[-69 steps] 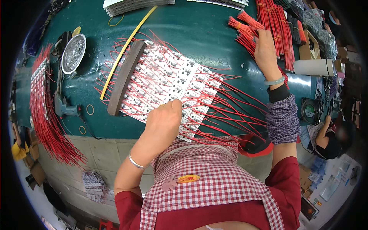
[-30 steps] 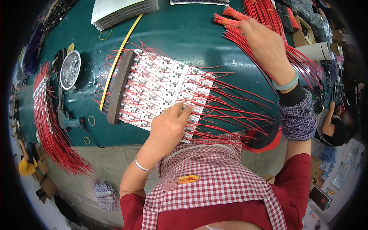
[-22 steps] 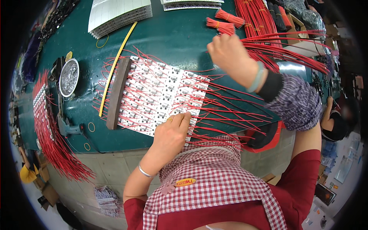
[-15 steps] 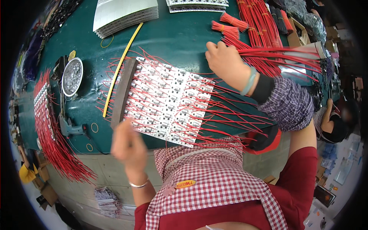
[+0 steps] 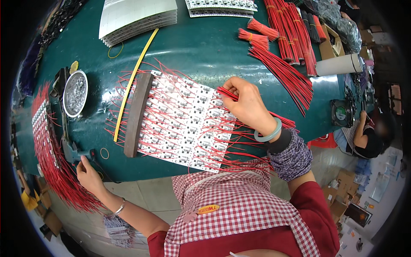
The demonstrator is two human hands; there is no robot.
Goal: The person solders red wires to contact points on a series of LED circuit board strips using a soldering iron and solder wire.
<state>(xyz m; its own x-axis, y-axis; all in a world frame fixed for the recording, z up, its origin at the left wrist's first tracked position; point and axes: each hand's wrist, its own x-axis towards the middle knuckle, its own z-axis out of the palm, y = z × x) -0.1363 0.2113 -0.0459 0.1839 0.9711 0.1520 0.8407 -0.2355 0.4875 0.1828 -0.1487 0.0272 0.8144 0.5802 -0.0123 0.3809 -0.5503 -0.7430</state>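
Your right hand pinches red wires over the white panel on the green table; best keep their tips even; your left hand meets the teal tool, grip unclear

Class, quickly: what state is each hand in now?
Left hand: open, fingers parted by the teal tool.
Right hand: closed, holding red wires.

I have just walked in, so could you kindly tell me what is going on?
A person at a green table holds red wires in the right hand, at the upper right corner of the white board. The left hand is at the teal tool, its grip unclear. A dark bar lies across the board's left side.
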